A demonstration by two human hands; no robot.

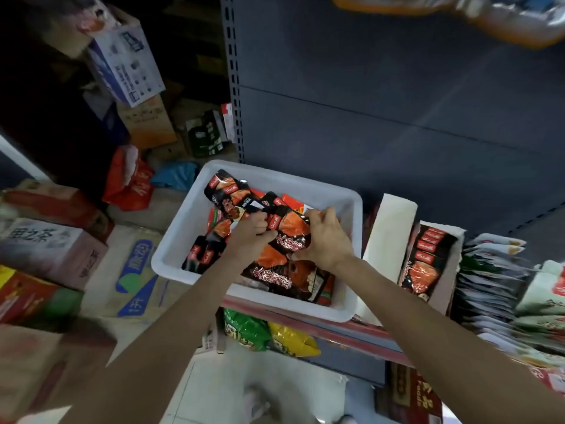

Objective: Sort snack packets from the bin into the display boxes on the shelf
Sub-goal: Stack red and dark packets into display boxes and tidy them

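A white plastic bin sits on the shelf edge, holding several black-and-orange snack packets. Both hands are inside it. My left hand pinches the top corner of one black-and-orange packet, and my right hand grips the same packet from its right side. To the right, a white display box stands open, and beside it another display box holds matching black-and-orange packets.
Stacked white and green packets fill the shelf at far right. Green and yellow snack bags lie on the lower shelf below the bin. Cardboard cartons and a red bag crowd the floor at left. The grey shelf back panel rises behind.
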